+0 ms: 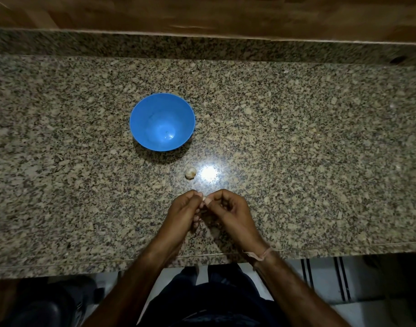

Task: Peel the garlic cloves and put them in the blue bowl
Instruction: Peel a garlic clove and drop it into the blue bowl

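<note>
— How far along?
— Early, I'd judge. The left hand [183, 208] and right hand [228, 208] pinch one garlic clove [204, 198] between their fingertips. A second clove [190, 173] lies just beyond them. The blue bowl [161, 121], farther ahead-left, looks empty.

The scene is dim, lit by one lamp overhead whose glare [209, 173] burns a white spot on the polished table [296, 138] near the middle. Brightness falls off toward the left and right edges, and the near floor [320, 274] is murky. The bowl [141, 119] throws a dark shadow [162, 155] on its near side. The wide lens bows the table's edges. The far wooden wall [202, 13] looks smeared, and the left hand [182, 208], right hand [228, 208] and the garlic clove [204, 199] pinched between their fingers are soft.
</note>
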The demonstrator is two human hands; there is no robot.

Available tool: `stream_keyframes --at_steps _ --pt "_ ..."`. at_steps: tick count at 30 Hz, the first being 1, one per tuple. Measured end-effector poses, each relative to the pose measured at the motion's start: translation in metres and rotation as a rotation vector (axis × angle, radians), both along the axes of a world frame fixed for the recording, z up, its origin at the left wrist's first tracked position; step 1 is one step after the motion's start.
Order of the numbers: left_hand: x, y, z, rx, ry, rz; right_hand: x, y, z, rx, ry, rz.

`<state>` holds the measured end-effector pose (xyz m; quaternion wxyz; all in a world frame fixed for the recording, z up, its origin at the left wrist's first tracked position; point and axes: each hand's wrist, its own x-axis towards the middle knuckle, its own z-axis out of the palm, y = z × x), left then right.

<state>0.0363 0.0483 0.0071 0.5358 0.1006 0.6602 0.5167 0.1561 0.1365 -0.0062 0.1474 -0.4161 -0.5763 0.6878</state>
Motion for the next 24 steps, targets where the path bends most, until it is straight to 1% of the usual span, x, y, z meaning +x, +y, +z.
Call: stream_keyframes --at_steps 3,6,9,11,13,16,20,24 --pt "-0.005 0.000 0.000 -0.002 0.003 -0.030 0.000 0.002 0.002 -0.059 0.030 -0.023" --pt "-0.009 0.000 -0.004 -0.023 -0.008 -0.053 -0.002 0.003 0.003 -0.052 0.045 -0.025" --pt "-0.012 0.000 -0.009 -0.039 -0.126 -0.025 -0.003 0.003 0.003 -0.043 0.042 -0.022" --pt "-0.013 0.000 -0.012 -0.044 -0.153 -0.021 -0.004 0.003 0.003 -0.009 0.024 -0.002" --pt "-0.013 -0.002 -0.011 -0.044 -0.084 -0.038 -0.005 0.002 0.001 0.060 -0.001 0.018" --pt "-0.010 -0.002 -0.006 0.005 0.054 -0.032 -0.008 -0.001 -0.001 0.150 -0.065 0.003" --pt "-0.007 -0.003 -0.003 0.031 0.244 -0.054 -0.011 -0.001 0.000 0.148 -0.083 -0.008" --pt "-0.010 -0.002 -0.002 0.009 0.243 -0.074 -0.011 0.000 0.001 0.275 -0.120 0.067"
